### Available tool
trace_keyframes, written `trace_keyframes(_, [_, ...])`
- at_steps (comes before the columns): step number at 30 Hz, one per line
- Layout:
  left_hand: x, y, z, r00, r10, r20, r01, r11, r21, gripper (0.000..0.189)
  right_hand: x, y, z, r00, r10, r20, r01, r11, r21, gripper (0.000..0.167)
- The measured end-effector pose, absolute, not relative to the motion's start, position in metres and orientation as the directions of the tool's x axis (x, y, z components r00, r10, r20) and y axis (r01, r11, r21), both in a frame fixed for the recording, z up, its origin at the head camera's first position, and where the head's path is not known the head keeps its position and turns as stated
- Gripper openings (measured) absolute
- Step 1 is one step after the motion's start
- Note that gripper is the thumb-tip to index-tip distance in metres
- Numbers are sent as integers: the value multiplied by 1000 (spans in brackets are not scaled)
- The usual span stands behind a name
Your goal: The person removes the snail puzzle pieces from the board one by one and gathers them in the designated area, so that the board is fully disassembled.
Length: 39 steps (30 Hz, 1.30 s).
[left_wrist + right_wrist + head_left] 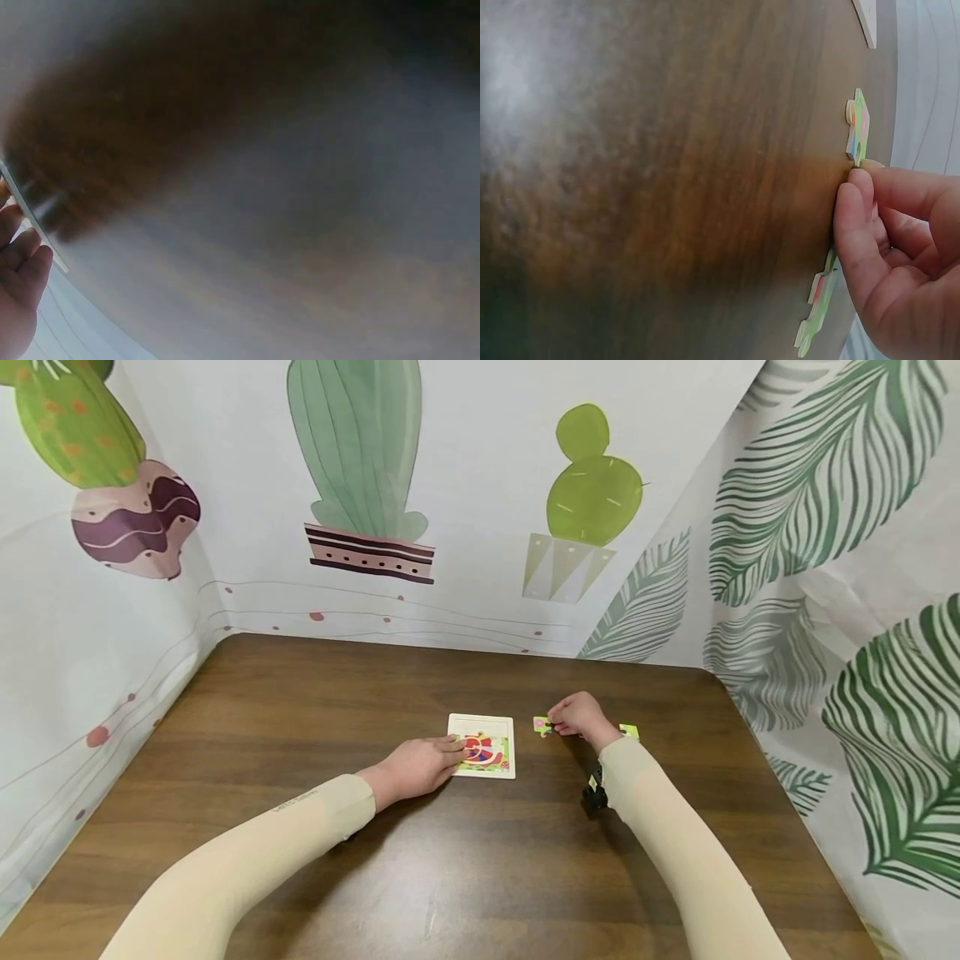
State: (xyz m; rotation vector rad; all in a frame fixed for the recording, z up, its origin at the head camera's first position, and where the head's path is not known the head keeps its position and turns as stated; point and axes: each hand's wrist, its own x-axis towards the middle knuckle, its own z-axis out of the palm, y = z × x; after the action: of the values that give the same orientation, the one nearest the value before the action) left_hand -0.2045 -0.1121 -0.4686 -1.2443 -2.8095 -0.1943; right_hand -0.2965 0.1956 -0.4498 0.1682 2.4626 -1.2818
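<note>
A small jigsaw puzzle board (480, 723) with a pale frame lies on the table. Its lower part carries a colourful picture with a red and blue round shape, while the upper part shows pale. My left hand (420, 768) rests its extended fingers on the board's left side. To the right of the board, my right hand (579, 715) pinches the edge of a green jigsaw piece (861, 120) between thumb and fingers, close over the tabletop. Another green jigsaw piece (821, 300) lies beyond that hand, partly hidden by the wrist in the head view.
The brown wooden table (315, 693) reaches back to a wall covering (480, 485) printed with cacti and leaves. A black wrist camera (595, 793) sits under the right wrist. The left wrist view is mostly blurred.
</note>
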Motion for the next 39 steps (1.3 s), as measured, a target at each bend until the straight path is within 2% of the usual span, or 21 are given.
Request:
trace_keyframes(12, [-205, -109, -466, -651, 748, 129, 758, 650, 53, 35, -294, 197, -454, -932, -37, -360, 284, 539, -793, 25])
trace_keyframes(18, [-209, -106, -464, -637, 753, 164, 768, 638, 51, 31, -287, 201, -456, -937, -37, -347, 289, 477, -830, 32])
trace_keyframes(24, [-208, -105, -463, -653, 742, 151, 755, 653, 60, 33, -275, 195, -456, -948, -14, -319, 289, 388, -875, 38])
trace_keyframes(29, [-204, -102, -461, -671, 729, 134, 741, 667, 79, 36, -263, 184, -455, -951, -48, -305, 269, 351, -897, 40])
trace_keyframes(39, [-201, -90, -463, -645, 757, 102, 764, 644, 47, 38, -252, 167, -456, -948, -135, -287, 222, 364, -904, 37])
